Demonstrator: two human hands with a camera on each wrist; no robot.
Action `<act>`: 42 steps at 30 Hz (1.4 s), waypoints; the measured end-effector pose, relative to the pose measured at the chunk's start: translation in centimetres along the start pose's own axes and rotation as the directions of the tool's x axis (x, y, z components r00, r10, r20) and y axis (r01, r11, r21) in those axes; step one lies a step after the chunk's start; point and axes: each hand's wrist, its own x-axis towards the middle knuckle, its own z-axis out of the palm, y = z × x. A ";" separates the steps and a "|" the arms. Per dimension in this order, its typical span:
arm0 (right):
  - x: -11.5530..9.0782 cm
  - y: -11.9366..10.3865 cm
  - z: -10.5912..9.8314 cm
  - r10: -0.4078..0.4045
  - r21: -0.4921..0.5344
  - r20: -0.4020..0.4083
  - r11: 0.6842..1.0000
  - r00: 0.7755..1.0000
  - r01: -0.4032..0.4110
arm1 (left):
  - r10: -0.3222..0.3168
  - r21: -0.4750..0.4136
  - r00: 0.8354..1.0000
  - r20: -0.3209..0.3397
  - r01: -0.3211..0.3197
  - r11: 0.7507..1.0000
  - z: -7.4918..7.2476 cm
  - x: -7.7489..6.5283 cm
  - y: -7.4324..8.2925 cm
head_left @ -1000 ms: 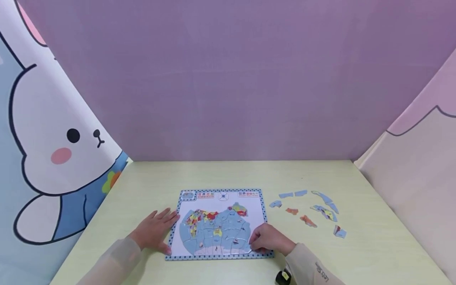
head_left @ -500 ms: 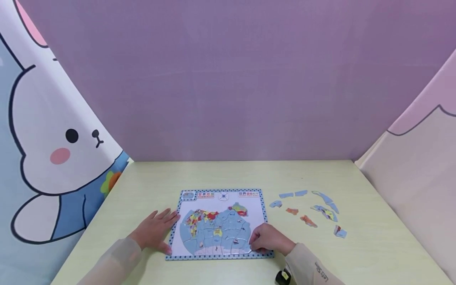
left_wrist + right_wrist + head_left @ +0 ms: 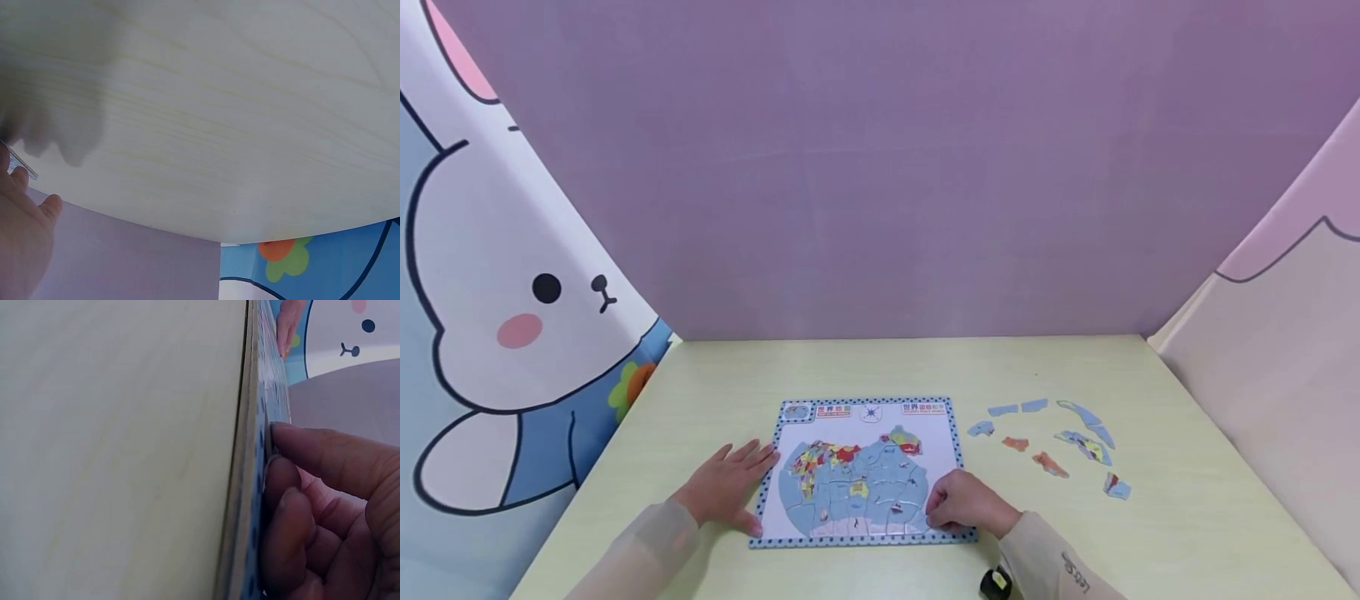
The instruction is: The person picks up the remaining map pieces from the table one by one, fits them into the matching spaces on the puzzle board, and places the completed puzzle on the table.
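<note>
A world-map jigsaw puzzle board with a blue dotted border lies flat on the table, its lower map area filled with joined pieces. My left hand rests spread out on the board's left edge; only part of that hand enters the left wrist view. At the lower right of the map, my right hand has its fingers curled, with thumb and index finger pinching a puzzle piece. In the right wrist view that piece appears only as a thin edge, and the fingers mostly hide it in the head view.
Several loose puzzle pieces lie right of the board, among them an orange piece, a yellow-green piece and a blue piece with red. A small black object sits by the right sleeve. A purple panel stands behind the table.
Both hands keep nearly the same places on the board. The head view has shifted very slightly.
</note>
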 end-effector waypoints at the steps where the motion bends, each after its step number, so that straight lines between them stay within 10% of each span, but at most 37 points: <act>1: 0.0 0.0 0.0 0.002 0.000 -0.001 1.000 1.000 -0.002 | 0.001 0.001 1.000 -0.001 -0.001 1.000 0.0 0.0 0.0; 18: 0.1 -0.6 0.3 0.036 -0.143 -0.057 0.989 0.998 -0.044 | 0.004 -0.005 1.000 -0.003 -0.004 1.000 -0.4 -0.1 0.1; 29: 0.0 1.5 -1.8 -0.231 -0.038 0.047 0.972 0.972 0.233 | -0.022 0.006 1.000 0.014 0.022 1.000 -0.1 -0.1 0.1; 42: -1.7 3.0 -3.8 -0.354 -0.086 -0.010 0.932 0.935 0.352 | -0.027 -0.005 0.999 0.024 0.027 1.000 -0.2 -0.2 0.3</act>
